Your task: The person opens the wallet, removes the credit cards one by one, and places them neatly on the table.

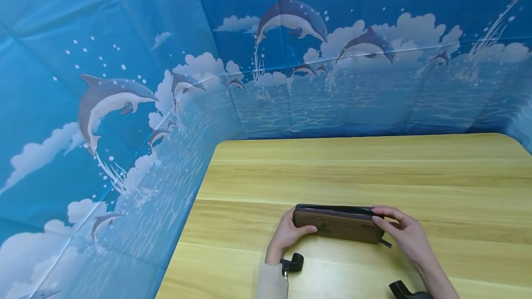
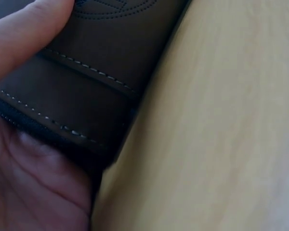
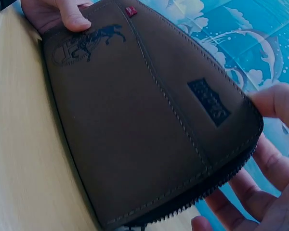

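Observation:
A long brown wallet point(image 1: 338, 225) is held over the table with its zipped edge upward. Its zip teeth stand exposed along the top and the right end, and a dark pull tab point(image 1: 385, 243) hangs at the lower right corner. My left hand point(image 1: 287, 233) grips the left end, thumb across the front and palm against the end. At the upper right corner, my right hand point(image 1: 405, 234) pinches the edge between thumb and fingers. In the right wrist view the wallet's front point(image 3: 115, 120) bears a dark embossed horse figure, a small red tag and a dark label patch. The inside is hidden.
The light wood-grain table point(image 1: 257, 174) extends beyond the hands. Behind it and on the left hangs a blue sheet point(image 1: 199, 119) printed with dolphins and clouds. Black wrist devices point(image 1: 293, 263) sit close to both hands.

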`<state>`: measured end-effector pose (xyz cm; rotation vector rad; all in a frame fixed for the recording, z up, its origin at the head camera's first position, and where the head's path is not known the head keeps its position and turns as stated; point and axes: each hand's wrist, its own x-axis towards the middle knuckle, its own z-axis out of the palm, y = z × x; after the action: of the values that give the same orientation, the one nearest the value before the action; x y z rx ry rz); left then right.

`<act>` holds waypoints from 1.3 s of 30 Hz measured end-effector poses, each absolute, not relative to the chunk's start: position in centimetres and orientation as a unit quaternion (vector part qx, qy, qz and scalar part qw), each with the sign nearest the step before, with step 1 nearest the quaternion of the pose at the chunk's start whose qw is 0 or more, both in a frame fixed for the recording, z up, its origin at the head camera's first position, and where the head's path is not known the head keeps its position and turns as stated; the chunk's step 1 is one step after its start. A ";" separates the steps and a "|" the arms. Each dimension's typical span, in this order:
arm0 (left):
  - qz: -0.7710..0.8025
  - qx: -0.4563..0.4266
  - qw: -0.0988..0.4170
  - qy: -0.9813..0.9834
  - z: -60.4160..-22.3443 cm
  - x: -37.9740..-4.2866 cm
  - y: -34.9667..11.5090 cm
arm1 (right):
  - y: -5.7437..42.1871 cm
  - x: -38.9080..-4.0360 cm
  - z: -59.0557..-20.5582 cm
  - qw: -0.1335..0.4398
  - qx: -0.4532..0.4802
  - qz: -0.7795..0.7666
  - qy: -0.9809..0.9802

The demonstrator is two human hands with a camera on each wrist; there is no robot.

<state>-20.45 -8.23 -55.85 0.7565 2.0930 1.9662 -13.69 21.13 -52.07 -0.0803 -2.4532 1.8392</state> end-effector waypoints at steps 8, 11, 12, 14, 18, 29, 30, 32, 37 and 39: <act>0.657 0.267 0.085 0.700 -55.8 -20.5 -8.3 | 21.6 -13.5 -52.1 0.002 -0.014 0.576 -0.817; 0.656 0.267 0.088 0.701 -55.6 -20.6 -8.3 | 21.6 -13.5 -52.1 0.000 -0.002 0.590 -0.807; 0.654 0.267 0.090 0.702 -55.5 -20.7 -8.4 | 21.6 -13.5 -52.1 0.002 0.002 0.597 -0.802; 0.651 0.268 0.098 0.703 -55.4 -20.7 -8.4 | 21.6 -13.4 -52.2 0.008 0.010 0.607 -0.794; 0.654 0.277 0.120 0.694 -55.0 -20.6 -8.9 | 21.7 -13.2 -52.5 0.013 0.014 0.613 -0.790; 0.767 0.298 0.007 0.568 -54.8 -20.8 -9.3 | 21.6 -13.2 -52.8 0.015 0.002 0.598 -0.802; 0.769 0.299 -0.004 0.564 -54.8 -20.8 -9.2 | 21.6 -13.2 -52.8 0.015 0.002 0.599 -0.800; 0.769 0.295 -0.018 0.567 -54.8 -20.9 -9.1 | 21.6 -13.2 -52.8 0.014 0.004 0.603 -0.797; 0.761 0.300 -0.029 0.575 -54.9 -21.1 -9.3 | 21.5 -13.2 -52.7 0.011 0.008 0.607 -0.795; 0.756 0.301 -0.030 0.581 -55.2 -21.2 -9.5 | 21.5 -13.2 -52.7 0.010 0.010 0.608 -0.793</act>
<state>-21.19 -9.50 -55.18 0.9644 1.8602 2.4200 -13.16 21.50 -52.67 0.0314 -2.4762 1.8990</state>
